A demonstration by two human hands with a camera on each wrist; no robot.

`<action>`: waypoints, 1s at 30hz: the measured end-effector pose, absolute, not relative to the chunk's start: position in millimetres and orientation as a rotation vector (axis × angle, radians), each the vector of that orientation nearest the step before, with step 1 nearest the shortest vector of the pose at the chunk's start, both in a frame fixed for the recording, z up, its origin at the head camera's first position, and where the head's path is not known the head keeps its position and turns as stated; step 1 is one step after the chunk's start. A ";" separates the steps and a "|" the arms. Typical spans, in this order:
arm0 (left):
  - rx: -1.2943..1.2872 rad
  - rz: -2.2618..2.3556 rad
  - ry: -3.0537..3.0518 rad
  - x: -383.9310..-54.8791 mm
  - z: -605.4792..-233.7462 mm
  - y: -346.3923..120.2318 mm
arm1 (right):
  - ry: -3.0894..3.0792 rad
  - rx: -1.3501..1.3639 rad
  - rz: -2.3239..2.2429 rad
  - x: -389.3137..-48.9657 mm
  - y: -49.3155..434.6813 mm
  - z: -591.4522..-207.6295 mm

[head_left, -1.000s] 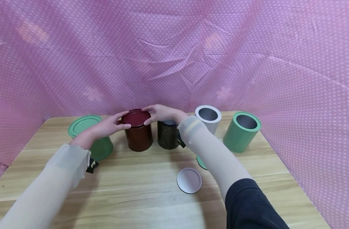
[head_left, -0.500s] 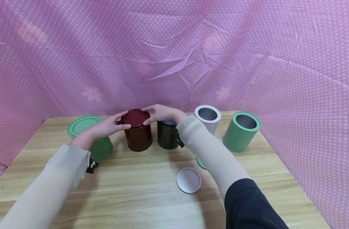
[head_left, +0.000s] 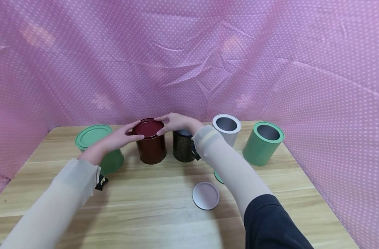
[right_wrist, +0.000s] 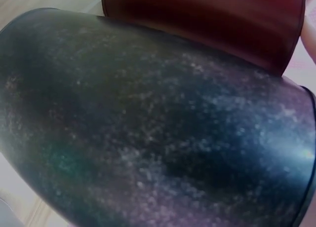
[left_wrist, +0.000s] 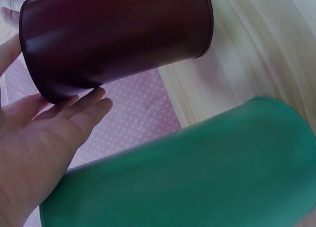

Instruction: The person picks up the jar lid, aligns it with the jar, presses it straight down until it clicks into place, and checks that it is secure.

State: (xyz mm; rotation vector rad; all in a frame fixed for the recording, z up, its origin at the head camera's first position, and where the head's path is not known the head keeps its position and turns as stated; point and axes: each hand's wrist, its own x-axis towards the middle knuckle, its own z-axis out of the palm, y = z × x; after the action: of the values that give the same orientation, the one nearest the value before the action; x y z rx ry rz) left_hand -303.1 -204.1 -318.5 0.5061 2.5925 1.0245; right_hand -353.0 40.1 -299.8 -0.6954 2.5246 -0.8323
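A dark red can (head_left: 152, 151) with its red lid (head_left: 149, 128) on stands upright at the back of the table. My left hand (head_left: 118, 139) spans its left side at the top, thumb in front and fingers towards the back; in the left wrist view, fingertips touch the can's wall (left_wrist: 118, 37). From the other side my right hand (head_left: 177, 122) holds the rim between thumb and fingers. Just right of it, partly under my right hand, stands a black speckled can (right_wrist: 148, 118). A lidded green can (head_left: 112, 162) is beneath my left forearm.
An open white can (head_left: 229, 137), partly behind my right arm, and an open green can (head_left: 257, 152) stand at the right. A white lid (head_left: 205, 195) lies on the wooden table (head_left: 145, 207), near a partly hidden green lid (head_left: 218, 177). Pink dotted cloth (head_left: 189, 69) surrounds the table.
Both hands stay at the red can's rim. Only a very slight shift of the whole head view shows.
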 end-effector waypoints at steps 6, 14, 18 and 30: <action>0.462 1.012 2.628 -299.1 -317.7 -201.9 | 2.537 -0.702 -0.808 -351.9 41.8 -299.8; 0.440 0.981 2.647 -296.2 -318.0 -201.2 | 2.535 -0.733 -0.757 -349.5 43.0 -299.6; 0.440 0.976 2.661 -295.6 -319.9 -202.0 | 2.533 -0.735 -0.761 -349.5 43.1 -301.1; 0.358 1.127 2.647 -288.8 -327.6 -199.4 | 2.527 -0.710 -0.795 -347.5 46.4 -305.5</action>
State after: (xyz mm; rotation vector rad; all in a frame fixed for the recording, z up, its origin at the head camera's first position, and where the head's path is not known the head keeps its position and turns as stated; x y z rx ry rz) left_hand -288.8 -199.4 -327.6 0.3575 2.6466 1.1270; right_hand -347.5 46.4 -305.5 -0.7098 2.5275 -0.7949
